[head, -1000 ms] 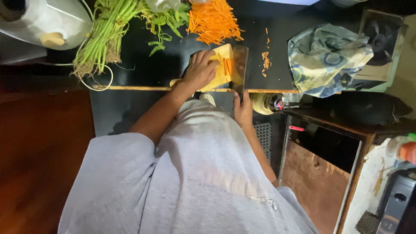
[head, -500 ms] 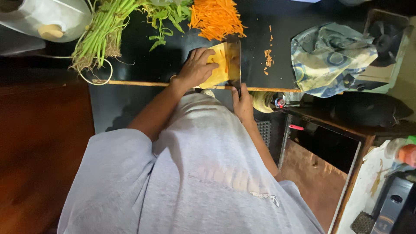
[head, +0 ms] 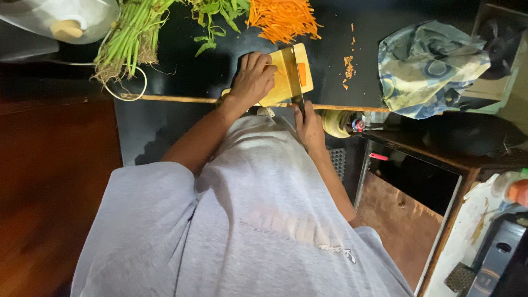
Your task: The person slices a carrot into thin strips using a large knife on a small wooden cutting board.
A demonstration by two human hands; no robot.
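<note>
Knife [head: 293, 77] gripped by right hand [head: 311, 124], blade over carrot piece [head: 301, 73] on cutting board [head: 285, 87]. Left hand [head: 253, 80] pressed flat, holding nothing. Best kept: fingertips curled clear of blade.

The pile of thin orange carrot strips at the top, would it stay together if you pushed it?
Probably not. The pile of thin orange carrot strips lies loose on the black counter, so it would likely scatter. Each strip looks thin and light, probably bendy; stray bits already lie apart.

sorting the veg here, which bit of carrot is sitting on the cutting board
The single orange carrot piece beside the knife blade lies on the board; the shredded carrot heap and scattered crumbs lie on the dark counter.
</note>
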